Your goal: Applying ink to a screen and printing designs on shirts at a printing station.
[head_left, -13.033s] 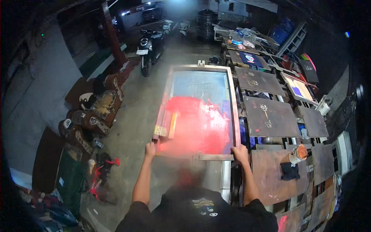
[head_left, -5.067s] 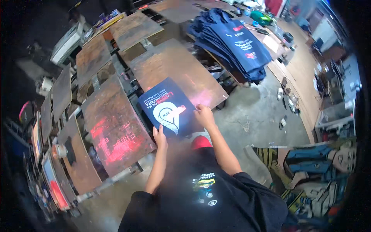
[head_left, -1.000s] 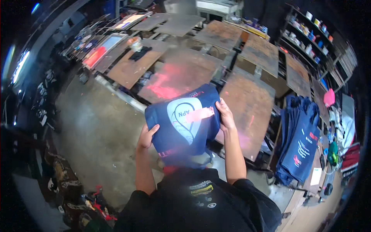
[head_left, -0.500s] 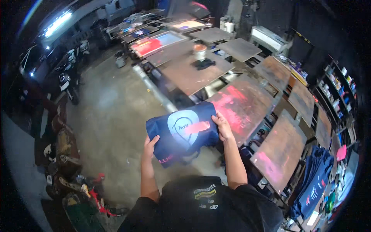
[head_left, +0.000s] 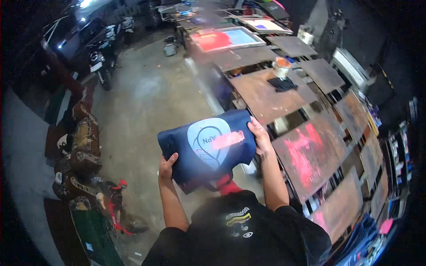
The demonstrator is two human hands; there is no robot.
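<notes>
Between my two hands I hold a dark navy fabric piece [head_left: 177,146], which looks like a bag or a folded garment. It bears a large light-blue drop-shaped print with dark lines and a pink bar across it. My left hand [head_left: 167,166] grips its left edge, thumb on top. My right hand [head_left: 261,137] pinches the right edge, with the fingers underneath hidden. The piece is held up in front of my chest, above the floor. Below its lower edge a red patch [head_left: 227,184] shows, blurred; I cannot tell whether it belongs to the piece.
To the right, flat brown boards [head_left: 310,153] stand in rows, some stained pink. One carries an orange-smeared tub [head_left: 281,66] and a black cloth [head_left: 282,84]. A printing screen with red ink [head_left: 213,41] lies farther off. Navy fabric [head_left: 355,241] hangs low at right; a motorcycle [head_left: 101,64] stands far left.
My view has turned left, so the boards and tub appear farther right. Both hands still hold the navy piece, which has shifted slightly left and is tilted a little differently.
</notes>
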